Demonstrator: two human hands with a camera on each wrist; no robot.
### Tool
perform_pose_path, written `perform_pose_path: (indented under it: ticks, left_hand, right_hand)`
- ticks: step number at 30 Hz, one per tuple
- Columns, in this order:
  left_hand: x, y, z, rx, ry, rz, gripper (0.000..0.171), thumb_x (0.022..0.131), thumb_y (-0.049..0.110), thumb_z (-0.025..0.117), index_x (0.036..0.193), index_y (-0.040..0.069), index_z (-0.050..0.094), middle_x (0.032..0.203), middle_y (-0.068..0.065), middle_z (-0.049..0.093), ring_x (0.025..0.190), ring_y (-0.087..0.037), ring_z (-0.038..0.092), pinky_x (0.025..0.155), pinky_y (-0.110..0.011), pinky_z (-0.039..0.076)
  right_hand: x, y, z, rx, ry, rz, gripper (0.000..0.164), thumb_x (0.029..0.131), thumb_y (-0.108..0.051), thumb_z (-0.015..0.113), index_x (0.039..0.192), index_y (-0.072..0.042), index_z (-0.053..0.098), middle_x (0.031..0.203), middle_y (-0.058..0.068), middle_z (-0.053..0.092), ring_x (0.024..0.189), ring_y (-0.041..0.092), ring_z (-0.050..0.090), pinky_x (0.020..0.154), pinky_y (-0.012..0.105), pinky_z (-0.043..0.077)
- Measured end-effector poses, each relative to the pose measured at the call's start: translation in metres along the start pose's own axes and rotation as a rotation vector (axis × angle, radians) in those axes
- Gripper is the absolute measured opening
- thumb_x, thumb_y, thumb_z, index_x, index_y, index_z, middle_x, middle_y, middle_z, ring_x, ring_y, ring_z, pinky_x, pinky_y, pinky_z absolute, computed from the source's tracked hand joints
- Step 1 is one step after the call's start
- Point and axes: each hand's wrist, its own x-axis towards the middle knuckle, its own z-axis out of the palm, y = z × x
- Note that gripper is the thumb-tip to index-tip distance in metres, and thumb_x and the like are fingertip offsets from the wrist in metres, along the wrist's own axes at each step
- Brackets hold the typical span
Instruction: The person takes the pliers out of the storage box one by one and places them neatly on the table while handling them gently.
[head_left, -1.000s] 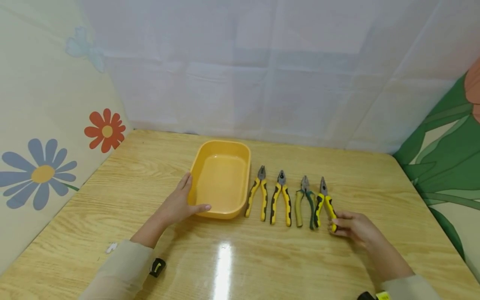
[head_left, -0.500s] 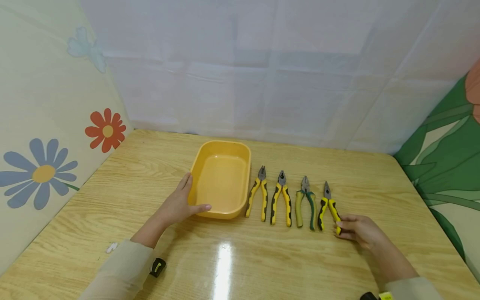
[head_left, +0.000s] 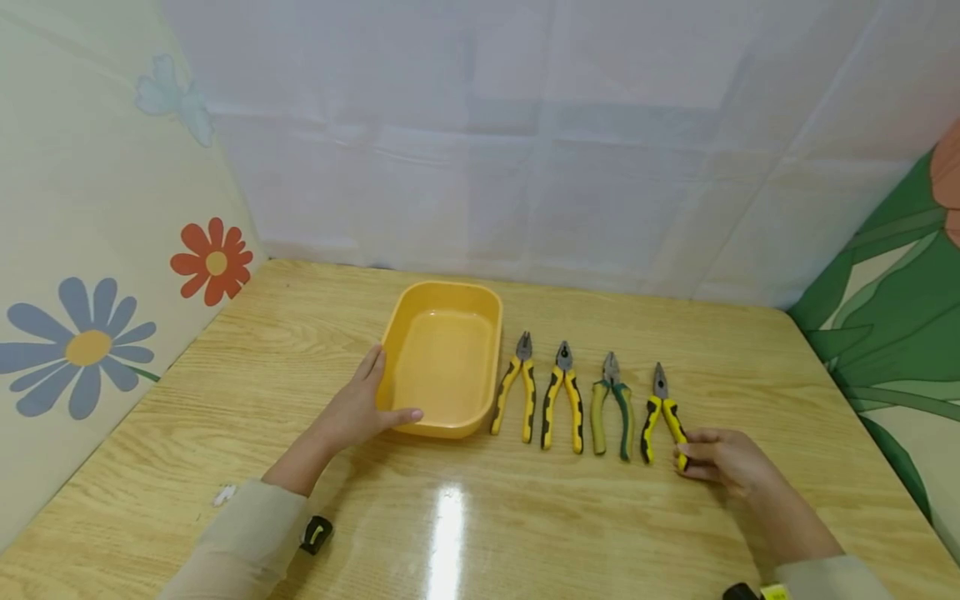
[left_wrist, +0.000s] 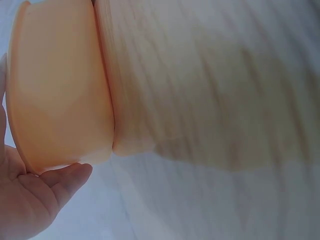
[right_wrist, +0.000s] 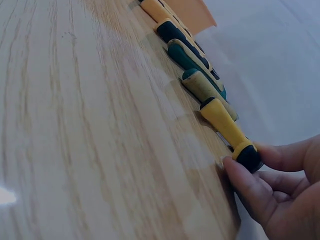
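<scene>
My left hand (head_left: 354, 410) holds the yellow plastic tray (head_left: 444, 367) at its near left corner, thumb over the front rim and fingers along the left wall. The left wrist view shows this hand (left_wrist: 30, 200) against the tray's outer side (left_wrist: 62, 90). At the right end of a row of pliers, my right hand (head_left: 731, 462) pinches one handle of the yellow-and-black long-nose pliers (head_left: 660, 385). Thumb and fingers (right_wrist: 250, 187) close on that handle's end in the right wrist view. These pliers lie with handles spread and nose pointing away.
Left of them lie green-handled pliers (head_left: 611, 367) and two yellow-and-black combination pliers (head_left: 564, 357), (head_left: 523, 348) beside the tray, all nose away. A small black-and-yellow object (head_left: 316, 534) is by the left sleeve. White cloth (head_left: 510, 167) hangs behind the wooden table (head_left: 570, 533).
My right hand has shifted the long-nose pliers to the right and slightly nearer, away from the green-handled pliers. The left hand and the tray have stayed in place.
</scene>
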Motion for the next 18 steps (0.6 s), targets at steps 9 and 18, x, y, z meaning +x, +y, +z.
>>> perform_pose_path:
  ticks: [9, 18]
  left_hand:
    - [0.000, 0.000, -0.001, -0.004, -0.012, -0.020, 0.111, 0.066, 0.060, 0.060, 0.137, 0.000, -0.001, 0.143, -0.015, -0.004, 0.125, -0.037, 0.012, 0.096, -0.050, 0.019]
    - [0.000, 0.001, -0.001, -0.001, -0.007, -0.016, 0.110, 0.067, 0.056, 0.062, 0.137, -0.001, 0.000, 0.142, -0.016, -0.004, 0.125, -0.038, 0.012, 0.096, -0.050, 0.019]
  right_hand:
    - [-0.002, -0.006, 0.005, -0.114, 0.047, 0.008, 0.057, 0.079, 0.002, 0.057, 0.118, 0.027, 0.024, 0.074, 0.002, 0.057, 0.065, 0.013, 0.059, 0.063, 0.029, 0.050]
    - [-0.005, -0.013, 0.012, -0.295, 0.143, 0.017, 0.036, 0.079, 0.002, 0.057, 0.103, 0.025, 0.042, 0.071, 0.005, 0.057, 0.061, 0.014, 0.057, 0.060, 0.030, 0.050]
